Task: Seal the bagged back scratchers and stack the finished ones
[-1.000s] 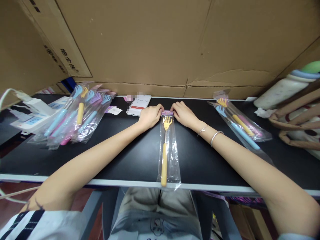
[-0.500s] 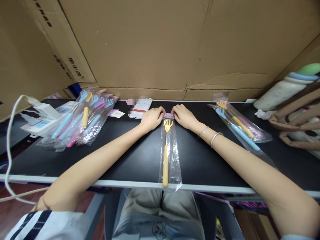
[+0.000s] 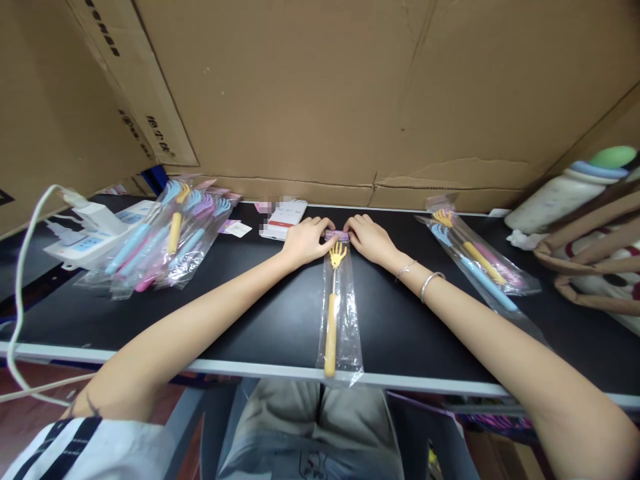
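A yellow back scratcher in a clear plastic bag [image 3: 336, 313] lies lengthwise across the middle of the black table [image 3: 250, 313], its handle end reaching over the front edge. A purple strip [image 3: 337, 235] caps the bag's far end. My left hand [image 3: 304, 241] and my right hand [image 3: 367, 237] sit on either side of that strip, fingers curled and pinching the bag's top against the table. A silver bangle and a thin chain ring my right wrist.
A pile of bagged scratchers [image 3: 165, 237] lies at the left, next to a white power strip [image 3: 93, 233] with a cable. A phone [image 3: 284, 219] rests behind my left hand. More bagged scratchers [image 3: 475, 260] lie at the right. Cardboard boxes [image 3: 325, 93] wall the back. A bottle [image 3: 560, 190] and bag straps [image 3: 590, 253] stand far right.
My hands stay on the bag's top end with hardly any movement. The camera has shifted slightly, so the whole scene sits a little lower in the picture.
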A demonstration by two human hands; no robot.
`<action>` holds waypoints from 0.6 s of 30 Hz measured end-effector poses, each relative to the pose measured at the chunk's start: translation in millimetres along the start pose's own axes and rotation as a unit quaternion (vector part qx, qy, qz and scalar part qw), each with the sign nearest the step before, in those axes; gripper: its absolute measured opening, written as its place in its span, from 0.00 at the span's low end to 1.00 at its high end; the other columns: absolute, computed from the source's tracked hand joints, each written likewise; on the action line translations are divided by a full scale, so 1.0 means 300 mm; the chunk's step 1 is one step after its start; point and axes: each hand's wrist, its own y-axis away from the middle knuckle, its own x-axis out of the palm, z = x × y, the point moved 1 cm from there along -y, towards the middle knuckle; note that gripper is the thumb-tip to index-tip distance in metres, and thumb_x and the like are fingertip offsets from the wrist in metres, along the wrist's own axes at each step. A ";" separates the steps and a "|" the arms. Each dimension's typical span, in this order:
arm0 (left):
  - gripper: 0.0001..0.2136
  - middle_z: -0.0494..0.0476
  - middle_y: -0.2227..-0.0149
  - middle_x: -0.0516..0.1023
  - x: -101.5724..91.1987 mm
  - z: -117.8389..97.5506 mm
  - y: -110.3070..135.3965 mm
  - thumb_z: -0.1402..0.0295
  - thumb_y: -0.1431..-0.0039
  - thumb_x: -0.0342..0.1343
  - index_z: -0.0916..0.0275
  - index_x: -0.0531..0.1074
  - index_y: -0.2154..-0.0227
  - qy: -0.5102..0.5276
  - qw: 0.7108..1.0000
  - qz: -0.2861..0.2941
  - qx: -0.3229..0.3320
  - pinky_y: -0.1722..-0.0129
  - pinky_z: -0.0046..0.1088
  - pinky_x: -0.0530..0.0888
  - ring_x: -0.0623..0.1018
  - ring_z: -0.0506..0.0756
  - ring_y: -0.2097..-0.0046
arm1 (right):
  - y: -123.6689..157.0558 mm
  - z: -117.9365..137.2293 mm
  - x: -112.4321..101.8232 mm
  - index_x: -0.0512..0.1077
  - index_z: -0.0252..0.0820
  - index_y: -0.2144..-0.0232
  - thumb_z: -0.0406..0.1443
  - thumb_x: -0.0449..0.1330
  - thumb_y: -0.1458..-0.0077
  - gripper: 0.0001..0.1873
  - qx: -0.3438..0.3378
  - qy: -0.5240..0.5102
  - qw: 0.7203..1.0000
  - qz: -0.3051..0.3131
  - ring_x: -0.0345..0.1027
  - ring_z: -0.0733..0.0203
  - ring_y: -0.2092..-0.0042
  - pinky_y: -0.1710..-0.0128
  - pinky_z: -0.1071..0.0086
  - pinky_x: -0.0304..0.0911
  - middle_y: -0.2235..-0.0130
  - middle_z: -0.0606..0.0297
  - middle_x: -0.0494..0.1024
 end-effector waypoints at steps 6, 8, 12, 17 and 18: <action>0.11 0.53 0.64 0.77 0.008 0.012 -0.006 0.58 0.37 0.51 0.58 0.71 0.59 0.042 0.999 -0.006 0.002 0.64 0.29 0.68 0.75 0.56 0.57 | -0.005 -0.024 0.012 0.69 0.42 0.62 0.32 0.49 0.41 0.09 0.054 -0.098 0.993 -0.032 0.65 0.52 0.57 0.60 0.62 0.61 0.62 0.58 0.76; 0.11 0.52 0.64 0.77 0.012 0.020 -0.008 0.59 0.37 0.51 0.59 0.71 0.59 0.067 0.998 -0.010 0.011 0.62 0.30 0.68 0.75 0.56 0.57 | -0.009 -0.035 0.018 0.68 0.43 0.63 0.35 0.50 0.40 0.08 0.085 -0.152 0.984 -0.043 0.66 0.52 0.58 0.59 0.61 0.61 0.64 0.59 0.77; 0.11 0.53 0.63 0.77 0.019 0.035 -0.013 0.59 0.38 0.53 0.59 0.70 0.58 0.119 0.992 -0.011 0.033 0.59 0.31 0.70 0.75 0.56 0.58 | -0.017 -0.050 0.035 0.69 0.43 0.63 0.37 0.55 0.44 0.07 0.106 -0.253 0.959 -0.069 0.69 0.54 0.59 0.56 0.60 0.62 0.65 0.61 0.78; 0.10 0.54 0.60 0.77 0.029 0.050 -0.018 0.62 0.39 0.55 0.59 0.69 0.57 0.156 0.987 -0.007 0.046 0.59 0.31 0.70 0.75 0.55 0.58 | -0.026 -0.059 0.057 0.68 0.43 0.64 0.37 0.60 0.52 0.11 0.106 -0.384 0.913 -0.092 0.70 0.58 0.65 0.60 0.63 0.63 0.69 0.66 0.76; 0.11 0.54 0.60 0.77 0.032 0.052 -0.019 0.62 0.39 0.55 0.59 0.69 0.56 0.165 0.985 -0.006 0.042 0.59 0.30 0.70 0.75 0.54 0.58 | -0.028 -0.061 0.058 0.68 0.43 0.64 0.37 0.61 0.53 0.12 0.112 -0.403 0.903 -0.099 0.70 0.59 0.67 0.61 0.63 0.63 0.71 0.68 0.75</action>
